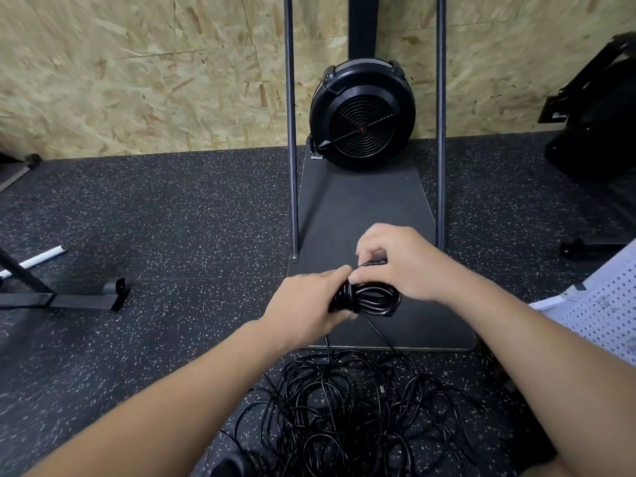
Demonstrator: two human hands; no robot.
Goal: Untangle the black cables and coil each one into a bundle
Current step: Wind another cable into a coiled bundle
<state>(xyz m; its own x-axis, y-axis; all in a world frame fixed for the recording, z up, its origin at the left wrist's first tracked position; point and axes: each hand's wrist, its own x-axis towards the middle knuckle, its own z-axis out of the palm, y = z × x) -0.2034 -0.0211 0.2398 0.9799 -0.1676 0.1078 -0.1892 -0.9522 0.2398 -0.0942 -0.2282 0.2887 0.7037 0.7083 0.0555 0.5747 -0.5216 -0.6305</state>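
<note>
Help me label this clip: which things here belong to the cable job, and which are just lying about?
Job: coiled bundle, left hand, right hand, tangled cables.
Lying about: fan unit, white tube, perforated sheet.

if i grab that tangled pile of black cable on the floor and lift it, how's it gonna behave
Likely floppy: the tangled pile lies in loose, thin loops on the floor, so it should sag and trail strands. It would probably rise as one snarl, since the loops cross each other. Strands already run up to the coiled bundle held in both hands, so it may tug on that.
</note>
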